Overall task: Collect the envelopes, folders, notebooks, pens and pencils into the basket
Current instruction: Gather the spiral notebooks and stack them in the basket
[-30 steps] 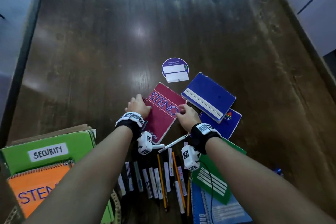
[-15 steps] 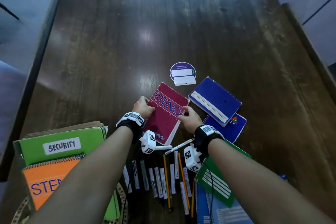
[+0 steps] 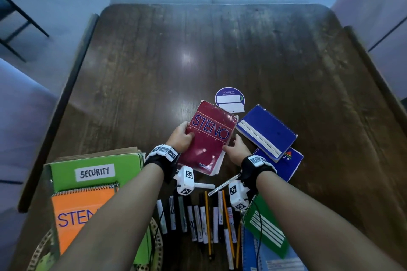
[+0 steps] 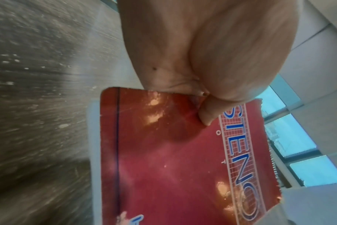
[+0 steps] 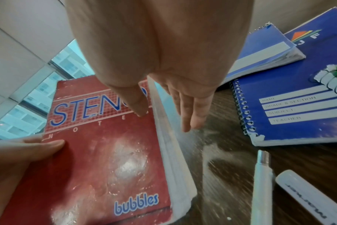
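A red STENO notebook (image 3: 209, 141) is held tilted above the table between both hands. My left hand (image 3: 182, 138) grips its left edge, thumb (image 4: 207, 117) pressed on the cover (image 4: 173, 167). My right hand (image 3: 234, 149) is at the right edge: its thumb (image 5: 138, 106) touches the cover (image 5: 106, 159), its fingers (image 5: 192, 115) lie straight beside the pages. The basket (image 3: 158, 246) at the bottom left holds a green SECURITY folder (image 3: 94, 171) and an orange STENO notebook (image 3: 81, 211). Several pens and pencils (image 3: 200, 222) lie in a row near me.
Two blue notebooks (image 3: 266, 132) (image 3: 286, 166) overlap to the right of my hands. A green notebook (image 3: 266, 229) lies on a light-blue one (image 3: 262, 264) at the bottom right. A white pen (image 3: 222, 187) lies under my right wrist. A round purple sticker (image 3: 230, 99) is on the dark wooden table (image 3: 220, 50).
The red notebook has come up off the table and tilted towards me. My left hand has closed round its left edge, and my view has pulled back.
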Tool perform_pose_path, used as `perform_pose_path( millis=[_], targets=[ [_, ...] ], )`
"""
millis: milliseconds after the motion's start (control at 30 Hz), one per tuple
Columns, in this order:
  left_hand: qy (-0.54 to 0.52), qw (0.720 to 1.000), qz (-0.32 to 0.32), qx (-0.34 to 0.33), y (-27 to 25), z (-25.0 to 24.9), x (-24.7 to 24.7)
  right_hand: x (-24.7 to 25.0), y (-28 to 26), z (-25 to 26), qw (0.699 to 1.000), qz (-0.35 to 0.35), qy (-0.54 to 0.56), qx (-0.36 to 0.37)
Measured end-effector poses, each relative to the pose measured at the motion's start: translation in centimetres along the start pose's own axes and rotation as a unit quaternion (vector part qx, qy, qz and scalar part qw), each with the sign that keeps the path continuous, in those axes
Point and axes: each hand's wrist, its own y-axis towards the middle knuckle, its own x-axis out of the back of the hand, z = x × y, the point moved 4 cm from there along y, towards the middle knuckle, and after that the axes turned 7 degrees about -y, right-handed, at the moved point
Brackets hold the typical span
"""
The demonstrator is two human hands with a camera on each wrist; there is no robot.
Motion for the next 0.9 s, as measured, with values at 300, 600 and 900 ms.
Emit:
perform_pose_path(
  millis=[300,600,900],
  targets=[
    [-0.06,0.995,-0.055,-0.058,-4.4,-3.2,2.8,1.0,-4.0,5.1,0.991,-0.007,0.093,0.098],
    [-0.034,0.986,-0.114,-0.115,-12.1,-3.5,8.8,-2.1,-10.9,8.9,0.978,-0.04,0.107,0.174],
    [0.076,0.976,-0.165,-0.122,-19.2,2.9,17.9,-11.5,-16.9,12.1,0.975,0.014,0.073,0.209]
  ],
)
